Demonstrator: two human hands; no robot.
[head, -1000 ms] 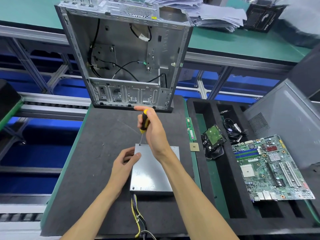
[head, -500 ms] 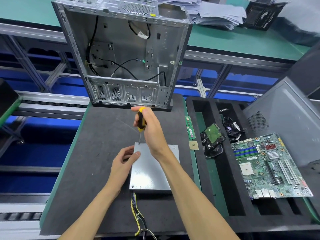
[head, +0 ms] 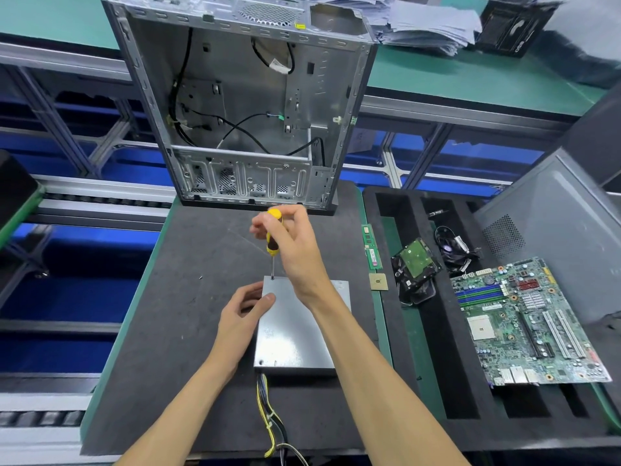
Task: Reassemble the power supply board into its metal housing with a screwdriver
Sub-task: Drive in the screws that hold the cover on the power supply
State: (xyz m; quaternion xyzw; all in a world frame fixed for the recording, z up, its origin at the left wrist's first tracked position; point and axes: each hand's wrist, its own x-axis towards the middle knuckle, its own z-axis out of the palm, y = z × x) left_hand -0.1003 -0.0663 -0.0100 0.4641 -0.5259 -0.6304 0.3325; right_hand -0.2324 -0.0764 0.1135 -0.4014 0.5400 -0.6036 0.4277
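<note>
The left hand [head: 242, 311] rests against the left edge of the metal box [head: 295, 331], its fingers [head: 250, 292] loosely curled along the side and the thumb pressed on the top face. The box lies flat on the dark mat of the table [head: 188, 297], a bundle of yellow and black wires [head: 268, 418] trailing from its near end. Just right of those fingers, the right hand [head: 295, 247] pinches the yellow handle of the screwdriver [head: 273, 238], which stands nearly upright, its tip in the box's far left corner. Beyond the fingers stands an open computer case [head: 242, 105]. Farther right lie a hard drive [head: 416, 260] and a green circuit board [head: 524, 321].
</note>
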